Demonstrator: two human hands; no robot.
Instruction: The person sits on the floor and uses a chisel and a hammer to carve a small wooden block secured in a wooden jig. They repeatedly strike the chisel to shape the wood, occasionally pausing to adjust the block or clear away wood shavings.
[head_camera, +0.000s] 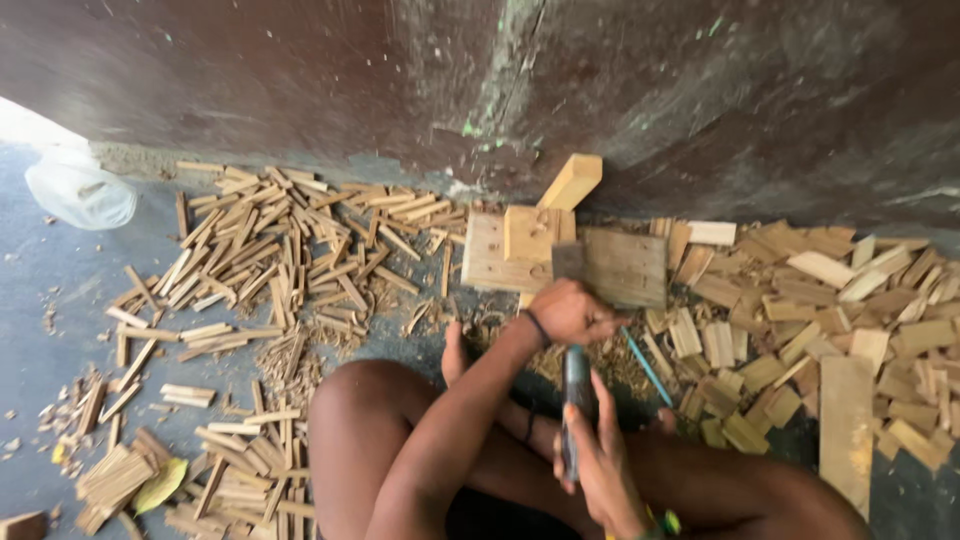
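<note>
I sit on the floor with bent bare legs. My right hand (603, 462) grips the lower end of a chopping tool's dark handle (577, 385). My left hand (570, 312), a dark band at its wrist, is closed over the tool's upper part, just below the grey blade (568, 260). The blade lies over a flat wooden board (625, 268), beside a small square wood block (530, 233). A longer pale block (571, 181) leans against the wall behind. What lies under my left hand is hidden.
Thin split sticks (270, 250) cover the floor at left. Short flat wood pieces (800, 320) are piled at right, with a long plank (846, 430) beside them. A blue rod (646, 366) lies near my knee. A white plastic bag (80, 190) sits far left below a dark wall (700, 90).
</note>
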